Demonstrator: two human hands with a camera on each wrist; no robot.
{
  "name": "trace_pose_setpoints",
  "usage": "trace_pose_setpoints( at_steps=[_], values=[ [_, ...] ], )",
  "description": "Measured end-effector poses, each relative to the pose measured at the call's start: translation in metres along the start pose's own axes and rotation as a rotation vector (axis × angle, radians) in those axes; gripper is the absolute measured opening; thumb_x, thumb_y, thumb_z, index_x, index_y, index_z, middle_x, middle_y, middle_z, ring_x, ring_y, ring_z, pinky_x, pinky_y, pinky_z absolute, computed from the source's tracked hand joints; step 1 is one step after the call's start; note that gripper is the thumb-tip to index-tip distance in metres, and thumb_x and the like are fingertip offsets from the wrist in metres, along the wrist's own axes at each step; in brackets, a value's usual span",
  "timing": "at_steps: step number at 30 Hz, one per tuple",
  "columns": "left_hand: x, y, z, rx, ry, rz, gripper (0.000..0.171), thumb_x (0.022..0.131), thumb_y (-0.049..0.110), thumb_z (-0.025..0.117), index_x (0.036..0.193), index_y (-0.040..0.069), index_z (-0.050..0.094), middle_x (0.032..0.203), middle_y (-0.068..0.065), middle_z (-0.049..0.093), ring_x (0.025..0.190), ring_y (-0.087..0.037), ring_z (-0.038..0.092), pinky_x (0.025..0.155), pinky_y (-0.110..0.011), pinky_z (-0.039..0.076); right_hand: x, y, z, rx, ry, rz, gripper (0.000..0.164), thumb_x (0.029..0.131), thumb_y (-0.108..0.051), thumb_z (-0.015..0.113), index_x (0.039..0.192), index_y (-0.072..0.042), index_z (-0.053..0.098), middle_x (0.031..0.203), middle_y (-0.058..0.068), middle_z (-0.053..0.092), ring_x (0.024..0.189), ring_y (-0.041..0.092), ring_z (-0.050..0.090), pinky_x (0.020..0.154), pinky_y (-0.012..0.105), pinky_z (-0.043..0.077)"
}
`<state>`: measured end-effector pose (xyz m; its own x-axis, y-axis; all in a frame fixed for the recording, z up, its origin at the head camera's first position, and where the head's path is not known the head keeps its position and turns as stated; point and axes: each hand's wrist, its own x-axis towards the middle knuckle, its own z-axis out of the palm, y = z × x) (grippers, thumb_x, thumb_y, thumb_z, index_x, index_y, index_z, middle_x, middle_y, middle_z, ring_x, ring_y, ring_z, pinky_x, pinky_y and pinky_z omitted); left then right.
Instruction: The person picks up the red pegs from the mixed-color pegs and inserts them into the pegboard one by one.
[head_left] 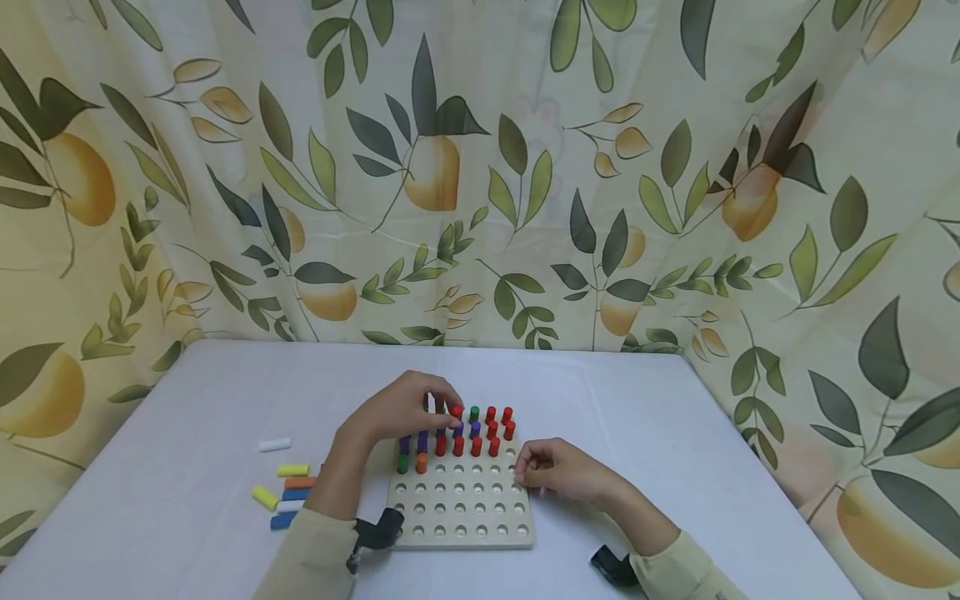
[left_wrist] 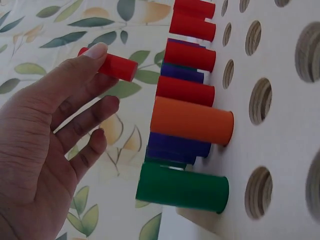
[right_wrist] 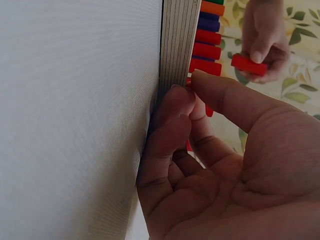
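My left hand [head_left: 405,407] is raised over the far part of a pale wooden pegboard [head_left: 468,520]. Between its thumb and finger it pinches a red peg [left_wrist: 121,68], held clear above the standing pegs. The far rows hold red, purple and green pegs, with a green peg [head_left: 402,463] and an orange peg [head_left: 422,462] at the left of a nearer row. At the board's right edge, my right hand [head_left: 562,471] grips the rim, thumb at the top and curled fingers against the side. The nearer holes are bare.
Left of the board lie several loose pegs: a white peg [head_left: 274,445], a yellow peg [head_left: 264,497], an orange peg [head_left: 300,482] and a blue peg [head_left: 282,521] among them. The white tabletop [head_left: 637,400] ends at a leaf-patterned curtain [head_left: 480,275].
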<state>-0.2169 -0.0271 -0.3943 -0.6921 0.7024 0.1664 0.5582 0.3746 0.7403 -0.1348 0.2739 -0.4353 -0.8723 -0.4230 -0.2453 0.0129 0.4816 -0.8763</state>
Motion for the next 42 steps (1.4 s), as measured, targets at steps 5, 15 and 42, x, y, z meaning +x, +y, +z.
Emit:
trace_pose_setpoints(
  at_steps=[5, 15, 42],
  values=[
    [0.005, 0.004, 0.002, 0.014, -0.017, 0.008, 0.017, 0.092, 0.018, 0.082, 0.107, 0.012, 0.079, 0.096, 0.011, 0.071, 0.086, -0.013, 0.062, 0.080, -0.036, 0.054, -0.001, 0.001, 0.000, 0.013, -0.002, 0.000, 0.010, 0.099, -0.011, 0.069, 0.103, -0.001, 0.068, 0.085, 0.005, 0.062, 0.077, 0.021, 0.054, 0.064, 0.030, 0.044],
    [0.014, 0.009, 0.013, 0.018, -0.021, 0.036, 0.017, 0.091, 0.017, 0.082, 0.107, 0.012, 0.079, 0.094, 0.013, 0.070, 0.085, -0.014, 0.063, 0.076, -0.036, 0.054, -0.001, -0.001, -0.001, 0.019, -0.014, -0.010, 0.008, 0.099, -0.009, 0.068, 0.102, -0.002, 0.068, 0.085, 0.006, 0.063, 0.077, 0.021, 0.054, 0.064, 0.029, 0.044],
    [0.036, 0.023, 0.036, -0.024, -0.067, 0.096, 0.014, 0.092, 0.013, 0.081, 0.106, 0.014, 0.079, 0.088, 0.013, 0.069, 0.082, -0.011, 0.062, 0.075, -0.030, 0.053, -0.002, -0.001, -0.002, 0.007, -0.010, -0.014, 0.004, 0.096, -0.007, 0.068, 0.099, -0.004, 0.068, 0.082, 0.004, 0.064, 0.075, 0.019, 0.054, 0.063, 0.029, 0.044]
  ],
)
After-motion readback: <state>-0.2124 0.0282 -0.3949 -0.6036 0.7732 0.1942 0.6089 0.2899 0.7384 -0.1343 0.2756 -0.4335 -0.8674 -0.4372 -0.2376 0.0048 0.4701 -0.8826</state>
